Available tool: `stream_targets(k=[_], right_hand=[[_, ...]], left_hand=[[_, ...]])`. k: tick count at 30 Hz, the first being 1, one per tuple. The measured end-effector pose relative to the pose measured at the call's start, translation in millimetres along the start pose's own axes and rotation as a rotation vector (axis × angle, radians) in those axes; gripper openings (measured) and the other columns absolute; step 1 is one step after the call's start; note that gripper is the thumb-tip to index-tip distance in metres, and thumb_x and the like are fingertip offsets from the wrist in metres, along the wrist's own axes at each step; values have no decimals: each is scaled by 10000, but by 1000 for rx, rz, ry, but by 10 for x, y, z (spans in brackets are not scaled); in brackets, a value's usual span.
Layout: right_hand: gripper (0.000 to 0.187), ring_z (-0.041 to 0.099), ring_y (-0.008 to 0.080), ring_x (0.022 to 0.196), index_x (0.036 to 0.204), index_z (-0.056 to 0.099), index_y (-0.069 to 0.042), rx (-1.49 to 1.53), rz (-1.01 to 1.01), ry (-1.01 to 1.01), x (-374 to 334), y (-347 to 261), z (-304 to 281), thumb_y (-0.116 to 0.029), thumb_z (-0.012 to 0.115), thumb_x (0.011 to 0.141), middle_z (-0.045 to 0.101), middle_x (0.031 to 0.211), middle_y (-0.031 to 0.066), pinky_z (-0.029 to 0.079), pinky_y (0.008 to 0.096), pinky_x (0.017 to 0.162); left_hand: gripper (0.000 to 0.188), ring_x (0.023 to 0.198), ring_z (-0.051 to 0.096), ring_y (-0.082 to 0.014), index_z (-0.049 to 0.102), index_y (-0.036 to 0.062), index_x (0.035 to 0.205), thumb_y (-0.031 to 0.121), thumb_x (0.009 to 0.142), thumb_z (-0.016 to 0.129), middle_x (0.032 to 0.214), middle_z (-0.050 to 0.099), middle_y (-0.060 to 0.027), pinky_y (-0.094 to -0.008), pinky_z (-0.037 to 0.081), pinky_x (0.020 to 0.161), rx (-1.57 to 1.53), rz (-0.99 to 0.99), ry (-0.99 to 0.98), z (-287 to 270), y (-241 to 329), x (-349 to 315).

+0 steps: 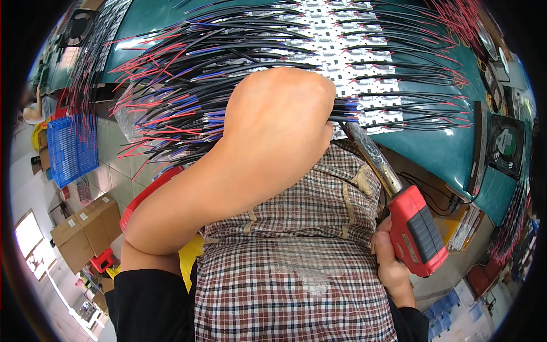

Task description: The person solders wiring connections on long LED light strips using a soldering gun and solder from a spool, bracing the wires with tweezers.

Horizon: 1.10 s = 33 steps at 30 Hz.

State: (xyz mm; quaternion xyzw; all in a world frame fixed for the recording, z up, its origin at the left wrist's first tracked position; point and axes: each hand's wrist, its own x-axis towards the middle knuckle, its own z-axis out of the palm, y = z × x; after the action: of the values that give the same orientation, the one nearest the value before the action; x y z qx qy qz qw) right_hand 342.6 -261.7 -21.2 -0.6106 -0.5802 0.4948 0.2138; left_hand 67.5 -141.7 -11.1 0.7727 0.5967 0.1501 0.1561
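Observation:
My left hand (282, 108) is closed in a fist over a bundle of black wires (211, 105) with red and blue ends. Its fingertips are hidden underneath, and short wire ends stick out to its right beside the white circuit boards (373, 88). In my right hand (392, 259) is a red and black soldering gun (419, 233), gripped from below. The gun's long metal barrel points up and left, its tip close to the nearest board edge by my left hand. Rows of black wires fan out on both sides of the board strip.
A green table top (439, 151) lies beneath the boards. At its right stands a black fan (506, 142). More red wires (461, 20) lie at the far right. On the left are a blue plastic basket (73, 149) and cardboard boxes (85, 231). A checked apron (290, 279) covers my lap.

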Motion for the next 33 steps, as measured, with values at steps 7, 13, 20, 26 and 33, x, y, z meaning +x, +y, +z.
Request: stream_targets(k=[7,13,20,26,33], right_hand=[[192,677,265,762,1005,687,-19,87,85,3,30,-82,40,-69,748,830,674,870,113,530,362,681],[211,672,266,767,1004,678,-14,24,49,-43,34,-16,12,-47,748,807,660,884,116,530,362,679],[220,669,274,761,1003,678,-11,30,2,-43,56,1,16,-44,750,798,653,878,117,533,358,683],[237,693,263,828,1043,689,-17,-56,-40,-71,-22,94,-50,-57,745,817,688,938,122,543,364,723],[102,447,110,558,903,497,-36,36,-147,6,-7,63,13,-76,560,973,503,778,68,416,268,524]], left_hand=[[146,677,653,-377,672,-4,773,133,769,720,706,660,-175,-455,519,657,-6,-28,-28,-10,7,-1],[166,726,653,-369,641,2,783,109,732,756,730,644,-165,-456,514,677,7,-16,-5,15,46,-61],[182,752,653,-369,630,5,789,95,708,765,750,639,-166,-457,517,695,20,25,-13,28,38,-61],[177,751,654,-365,624,7,781,87,704,762,745,638,-159,-459,520,699,33,9,-24,21,44,-47],[149,750,654,-367,627,8,786,84,726,741,750,641,-160,-462,517,697,36,9,-32,32,49,-47]])
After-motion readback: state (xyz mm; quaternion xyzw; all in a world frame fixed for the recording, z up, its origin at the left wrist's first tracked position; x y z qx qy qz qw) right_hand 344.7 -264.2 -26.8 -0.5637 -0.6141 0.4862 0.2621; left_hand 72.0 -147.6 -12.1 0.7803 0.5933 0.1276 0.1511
